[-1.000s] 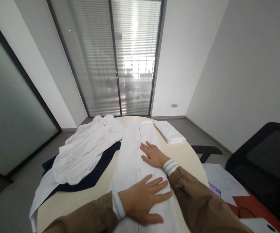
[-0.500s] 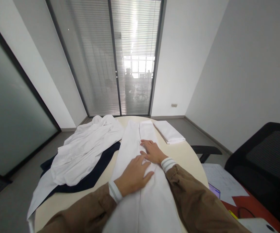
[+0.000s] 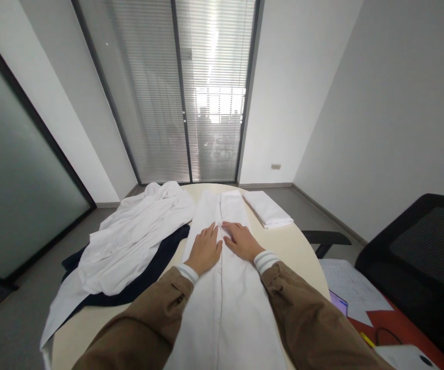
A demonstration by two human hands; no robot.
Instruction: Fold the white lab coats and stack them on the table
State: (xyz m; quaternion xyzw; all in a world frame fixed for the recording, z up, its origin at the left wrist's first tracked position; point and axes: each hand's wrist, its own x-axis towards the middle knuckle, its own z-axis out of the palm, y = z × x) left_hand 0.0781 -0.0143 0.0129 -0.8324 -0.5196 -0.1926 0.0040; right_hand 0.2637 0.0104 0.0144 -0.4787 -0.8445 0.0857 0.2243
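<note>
A long white garment [image 3: 241, 308], folded lengthwise into a strip, runs down the middle of the round table [image 3: 302, 272] and past its near edge. A seam or meeting of two edges goes along its centre. My left hand [image 3: 205, 250] lies flat on the strip's left half, fingers stretched toward the seam. Just across the seam, my right hand [image 3: 242, 241] rests on the right half with fingers extended. Both hands are open and press on the cloth without gripping it. Beyond them, a neatly folded white cloth [image 3: 268, 209] sits at the table's right edge.
A loose pile of white clothing [image 3: 137, 231] covers the table's left side, over a dark navy garment [image 3: 160, 267]; part hangs off the edge. To the right are a black chair [image 3: 422, 257], papers [image 3: 353, 288], a phone [image 3: 338, 302] and a red surface [image 3: 387, 324].
My left hand has moved forward and slightly left, from near the right hand's wrist to beside it across the seam. My right hand has stayed almost in place.
</note>
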